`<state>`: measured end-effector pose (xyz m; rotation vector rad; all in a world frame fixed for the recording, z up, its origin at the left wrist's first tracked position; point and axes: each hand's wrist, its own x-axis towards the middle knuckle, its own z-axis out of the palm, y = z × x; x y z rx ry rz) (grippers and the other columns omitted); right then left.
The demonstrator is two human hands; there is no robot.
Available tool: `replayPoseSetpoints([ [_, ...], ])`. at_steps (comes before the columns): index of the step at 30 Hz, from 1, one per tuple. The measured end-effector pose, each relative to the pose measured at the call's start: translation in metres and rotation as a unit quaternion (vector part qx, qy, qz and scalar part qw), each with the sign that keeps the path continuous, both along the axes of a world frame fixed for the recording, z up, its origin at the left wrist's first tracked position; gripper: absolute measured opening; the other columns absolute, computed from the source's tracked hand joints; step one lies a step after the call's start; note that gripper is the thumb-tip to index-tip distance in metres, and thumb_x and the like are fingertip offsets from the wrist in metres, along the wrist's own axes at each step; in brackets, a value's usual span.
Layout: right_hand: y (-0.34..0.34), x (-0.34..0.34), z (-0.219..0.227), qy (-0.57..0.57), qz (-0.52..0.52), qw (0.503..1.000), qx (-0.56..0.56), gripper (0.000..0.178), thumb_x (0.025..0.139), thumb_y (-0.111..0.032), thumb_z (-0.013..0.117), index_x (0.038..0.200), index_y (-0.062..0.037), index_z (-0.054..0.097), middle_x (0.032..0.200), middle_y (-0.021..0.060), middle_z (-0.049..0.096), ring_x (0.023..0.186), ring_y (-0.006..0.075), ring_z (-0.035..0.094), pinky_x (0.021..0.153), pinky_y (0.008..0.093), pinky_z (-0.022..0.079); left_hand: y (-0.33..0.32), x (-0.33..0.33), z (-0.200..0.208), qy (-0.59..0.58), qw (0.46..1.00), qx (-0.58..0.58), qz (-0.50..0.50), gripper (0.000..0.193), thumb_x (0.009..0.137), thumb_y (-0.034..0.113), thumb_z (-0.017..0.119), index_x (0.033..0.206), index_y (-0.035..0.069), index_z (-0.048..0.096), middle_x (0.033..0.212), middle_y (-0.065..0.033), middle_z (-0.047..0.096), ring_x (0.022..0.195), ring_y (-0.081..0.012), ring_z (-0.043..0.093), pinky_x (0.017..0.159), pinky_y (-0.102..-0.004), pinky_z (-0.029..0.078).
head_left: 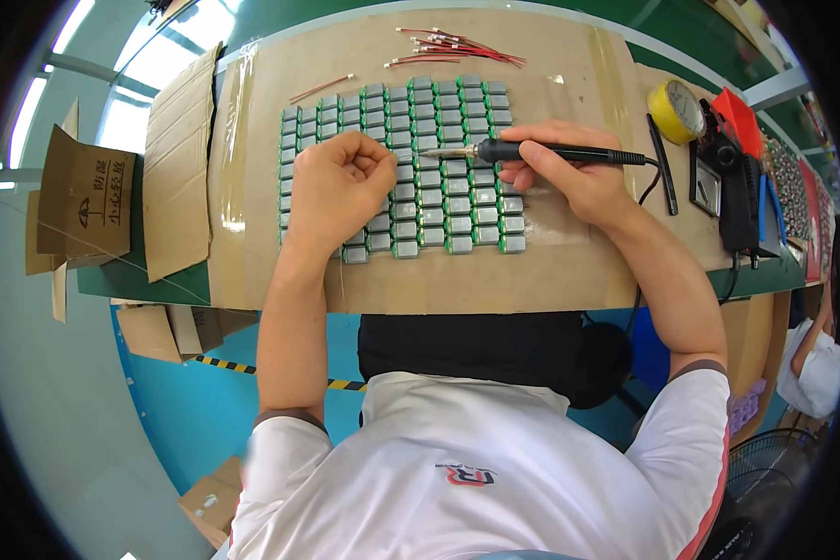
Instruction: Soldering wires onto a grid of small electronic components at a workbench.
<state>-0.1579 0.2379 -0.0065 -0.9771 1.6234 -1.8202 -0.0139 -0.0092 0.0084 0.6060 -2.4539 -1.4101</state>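
A grid of several small grey and green metal parts lies on a sheet of cardboard on the bench. My right hand grips a black soldering iron, its tip pointing left over the grid near the middle rows. My left hand rests curled on the left side of the grid, fingers pinched together; whether a thin wire is between them is too small to tell. A bundle of red wires lies beyond the grid, and one loose wire lies at the upper left.
A yellow tape roll, a red tray and a black soldering station stand at the right. Folded cardboard and a box are at the left. Another person's arm shows at the far right.
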Motion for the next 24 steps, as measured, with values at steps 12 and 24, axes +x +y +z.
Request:
replayPoseSetpoints([
  [12, -0.0002, -0.0010, -0.0013, 0.011, 0.005, 1.000, -0.006, 0.021, 0.098, 0.000, 0.063, 0.116, 0.0070, 0.072, 0.093, 0.0121, 0.072, 0.079, 0.0155, 0.072, 0.076, 0.0288, 0.061, 0.0011, -0.0011, 0.0018, -0.016, 1.000, -0.002, -0.001, 0.010, 0.082, 0.007, 0.076, 0.084, -0.003, 0.075, 0.068, -0.0017, 0.069, 0.059, -0.0027, 0.056, 0.057, -0.0213, 0.046],
  [24, 0.0034, 0.0017, 0.0013, 0.026, -0.010, 0.999, -0.017, 0.021, 0.098, 0.000, 0.063, 0.117, 0.0070, 0.072, 0.092, 0.0116, 0.072, 0.078, 0.0156, 0.073, 0.077, 0.0290, 0.062, -0.0025, 0.0003, -0.0035, 0.003, 1.000, -0.014, -0.019, 0.011, 0.087, 0.009, 0.076, 0.088, -0.002, 0.073, 0.066, 0.0003, 0.066, 0.047, -0.0035, 0.055, 0.039, -0.0212, 0.038],
])
